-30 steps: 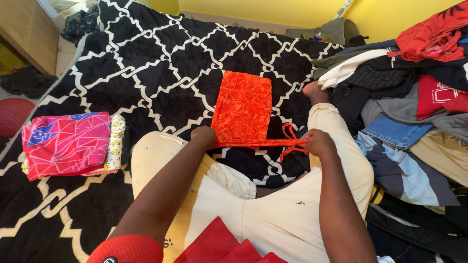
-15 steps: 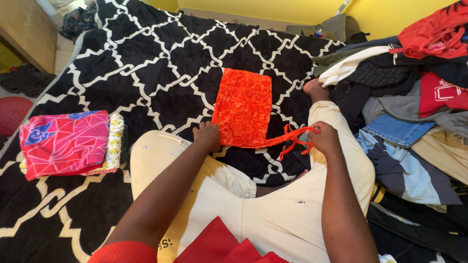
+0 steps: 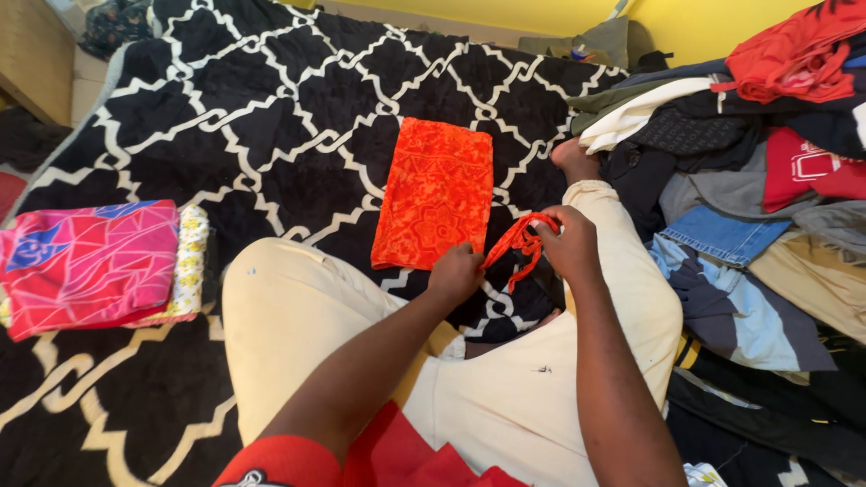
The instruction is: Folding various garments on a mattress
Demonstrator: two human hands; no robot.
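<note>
An orange patterned cloth (image 3: 435, 191), folded into a narrow rectangle, lies on the black-and-white blanket (image 3: 271, 108) in front of my crossed legs. My left hand (image 3: 456, 273) pinches its near right corner. My right hand (image 3: 568, 242) holds the cloth's orange string ties (image 3: 519, 243), bunched into loops just right of that corner. The two hands are close together above my cream trousers (image 3: 289, 325).
A folded pink and blue cloth (image 3: 86, 266) sits on a floral folded piece (image 3: 191, 261) at the left. A large heap of mixed clothes (image 3: 767, 207) fills the right side, touching my right leg. A wooden furniture edge (image 3: 32, 45) stands at the far left.
My right hand has moved in toward my left, gathering the stretched string ties into a bunch. My left hand has shifted right along the cloth's near edge to its corner.
</note>
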